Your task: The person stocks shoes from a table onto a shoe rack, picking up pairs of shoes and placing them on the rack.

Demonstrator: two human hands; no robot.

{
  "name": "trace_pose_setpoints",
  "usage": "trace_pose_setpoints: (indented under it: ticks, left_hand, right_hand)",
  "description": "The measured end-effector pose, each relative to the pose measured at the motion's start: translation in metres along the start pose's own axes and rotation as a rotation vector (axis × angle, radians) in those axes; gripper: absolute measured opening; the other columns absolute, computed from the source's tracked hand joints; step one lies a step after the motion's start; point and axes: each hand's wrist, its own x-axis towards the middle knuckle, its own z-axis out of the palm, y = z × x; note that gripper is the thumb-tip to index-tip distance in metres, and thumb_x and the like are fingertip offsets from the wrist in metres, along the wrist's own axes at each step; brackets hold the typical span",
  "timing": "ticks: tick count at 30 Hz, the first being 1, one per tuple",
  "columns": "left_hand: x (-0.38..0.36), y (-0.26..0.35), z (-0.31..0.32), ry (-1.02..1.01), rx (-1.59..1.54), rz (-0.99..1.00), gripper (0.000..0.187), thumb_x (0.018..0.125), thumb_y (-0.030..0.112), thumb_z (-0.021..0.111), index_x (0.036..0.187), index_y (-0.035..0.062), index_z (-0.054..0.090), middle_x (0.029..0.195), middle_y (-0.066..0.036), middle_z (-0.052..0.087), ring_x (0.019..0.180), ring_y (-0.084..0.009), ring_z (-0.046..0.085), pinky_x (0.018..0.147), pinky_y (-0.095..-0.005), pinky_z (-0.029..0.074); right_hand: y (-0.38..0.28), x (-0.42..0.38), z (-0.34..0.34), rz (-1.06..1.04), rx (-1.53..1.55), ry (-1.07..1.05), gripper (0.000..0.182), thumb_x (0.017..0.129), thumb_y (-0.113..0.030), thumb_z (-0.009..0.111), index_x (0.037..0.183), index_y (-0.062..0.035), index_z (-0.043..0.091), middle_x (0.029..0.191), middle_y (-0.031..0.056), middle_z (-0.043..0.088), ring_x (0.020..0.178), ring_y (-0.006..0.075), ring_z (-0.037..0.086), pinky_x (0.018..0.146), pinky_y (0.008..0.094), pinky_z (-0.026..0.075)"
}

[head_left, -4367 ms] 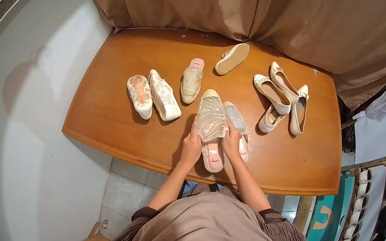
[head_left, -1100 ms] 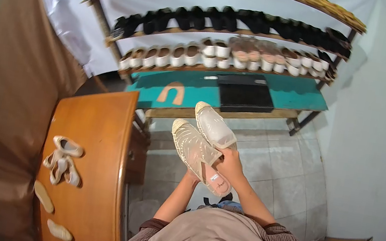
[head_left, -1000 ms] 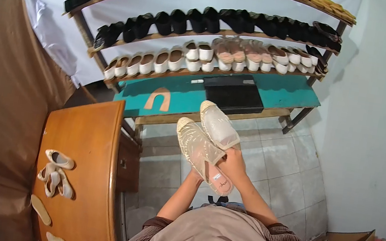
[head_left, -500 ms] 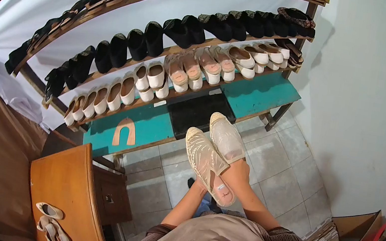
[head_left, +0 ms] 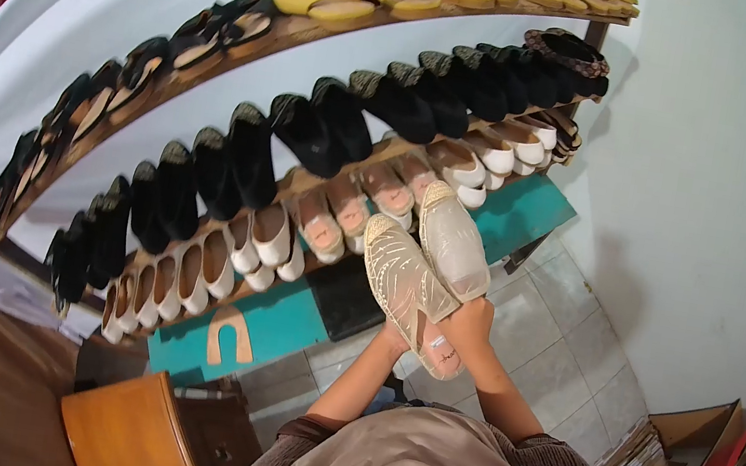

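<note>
Two pale beige mesh slip-on shoes (head_left: 408, 273) are held before a wooden shoe rack (head_left: 326, 35).
Around are green worktop (head_left: 286, 322), grey tiled floor (head_left: 570, 347), white wall (head_left: 714, 238). The right hand (head_left: 468, 324) closes its fingers on them; the left hand (head_left: 391, 335) has hidden fingers, I cannot tell. Dark writing on pink insole (head_left: 440, 353) is unreadably small.

pale wall (head_left: 704, 237) beside grey tiled floor (head_left: 550, 344), tiered wooden shelves (head_left: 290, 32) above a teal bench (head_left: 286, 322)
</note>
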Motion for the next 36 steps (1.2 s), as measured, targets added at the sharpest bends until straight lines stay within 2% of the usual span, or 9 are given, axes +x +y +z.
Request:
trace_pose_setpoints:
  ticks: [8, 10, 12, 14, 15, 18, 26, 30, 36]
  left_hand:
    - [0.054, -0.003, 0.046, -0.008, 0.231, -0.044, 0.083, 0.083, 0.069, 0.029, 0.137, 0.0072, 0.031, 0.135, -0.012, 0.040, 0.122, -0.0277, 0.041, 0.104, -0.0411, 0.029]
    - [0.071, -0.014, 0.026, -0.208, 0.260, -0.116, 0.087, 0.082, 0.071, 0.025, 0.139, 0.0059, 0.026, 0.136, -0.012, 0.039, 0.124, -0.0281, 0.039, 0.106, -0.0415, 0.026]
    - [0.096, -0.024, 0.005, -0.409, 0.163, -0.146, 0.079, 0.087, 0.059, 0.035, 0.142, 0.0049, 0.017, 0.138, -0.012, 0.034, 0.126, -0.0262, 0.034, 0.106, -0.0393, 0.024]
    - [0.103, -0.022, 0.055, -0.268, 0.850, 0.061, 0.065, 0.092, 0.033, 0.048, 0.139, 0.0001, 0.018, 0.139, -0.014, 0.031, 0.127, -0.0210, 0.031, 0.105, -0.0337, 0.024]
    - [0.115, -0.023, 0.064, -0.260, 0.876, 0.114, 0.065, 0.089, 0.014, 0.053, 0.139, -0.0005, 0.014, 0.137, -0.015, 0.028, 0.126, -0.0205, 0.029, 0.103, -0.0317, 0.024]
    - [0.149, -0.027, 0.096, -0.252, 1.046, 0.394, 0.063, 0.090, 0.015, 0.051, 0.138, -0.0009, 0.014, 0.136, -0.016, 0.029, 0.125, -0.0226, 0.031, 0.103, -0.0319, 0.024]
    - [0.266, -0.039, 0.152, -0.166, 1.124, 0.604, 0.062, 0.092, 0.013, 0.046, 0.139, 0.0019, 0.007, 0.136, -0.016, 0.026, 0.124, -0.0227, 0.031, 0.103, -0.0326, 0.024]
    - [0.312, -0.044, 0.169, -0.143, 0.819, 0.575, 0.074, 0.089, 0.019, 0.051, 0.143, 0.0109, 0.000, 0.139, -0.012, 0.026, 0.123, -0.0216, 0.034, 0.100, -0.0330, 0.031]
    - [0.329, -0.031, 0.205, -0.271, 0.909, 0.741, 0.091, 0.082, -0.001, 0.054, 0.142, 0.0220, -0.011, 0.138, -0.018, 0.026, 0.122, -0.0274, 0.038, 0.095, -0.0410, 0.040]
  right_hand:
    - [0.018, 0.077, -0.034, 0.161, -0.004, 0.218, 0.030, 0.071, -0.029, 0.065, 0.089, -0.0054, 0.065, 0.072, 0.0178, 0.061, 0.062, 0.0383, 0.058, 0.055, 0.0419, 0.047]
    - [0.034, 0.089, -0.042, 0.199, -0.002, 0.230, 0.029, 0.072, -0.028, 0.064, 0.090, -0.0053, 0.065, 0.072, 0.0179, 0.061, 0.061, 0.0382, 0.058, 0.056, 0.0417, 0.046]
    - [0.056, 0.101, -0.048, 0.128, -0.088, 0.282, 0.028, 0.073, -0.028, 0.061, 0.091, -0.0060, 0.065, 0.070, 0.0169, 0.061, 0.060, 0.0376, 0.057, 0.058, 0.0420, 0.045]
    - [0.071, 0.115, -0.054, 0.099, -0.114, 0.334, 0.028, 0.074, -0.028, 0.060, 0.090, -0.0056, 0.066, 0.067, 0.0159, 0.061, 0.059, 0.0365, 0.057, 0.059, 0.0428, 0.045]
    - [0.079, 0.121, -0.059, 0.140, -0.140, 0.274, 0.028, 0.074, -0.026, 0.060, 0.091, -0.0053, 0.065, 0.066, 0.0154, 0.061, 0.059, 0.0362, 0.057, 0.058, 0.0425, 0.045]
    - [0.100, 0.153, -0.073, 0.155, -0.121, 0.247, 0.026, 0.074, -0.023, 0.061, 0.091, -0.0047, 0.065, 0.065, 0.0149, 0.061, 0.060, 0.0357, 0.057, 0.056, 0.0416, 0.045]
    - [0.177, 0.271, -0.110, -0.023, -0.106, 0.205, 0.025, 0.072, -0.017, 0.063, 0.091, -0.0014, 0.063, 0.073, 0.0193, 0.061, 0.063, 0.0365, 0.059, 0.057, 0.0404, 0.047]
    - [0.198, 0.335, -0.125, -0.085, -0.165, 0.048, 0.020, 0.074, -0.017, 0.059, 0.087, -0.0007, 0.062, 0.072, 0.0211, 0.060, 0.066, 0.0388, 0.059, 0.058, 0.0438, 0.048]
    - [0.221, 0.415, -0.109, -0.199, -0.065, 0.013, 0.019, 0.073, -0.014, 0.061, 0.081, 0.0032, 0.060, 0.072, 0.0231, 0.059, 0.067, 0.0399, 0.059, 0.061, 0.0444, 0.049]
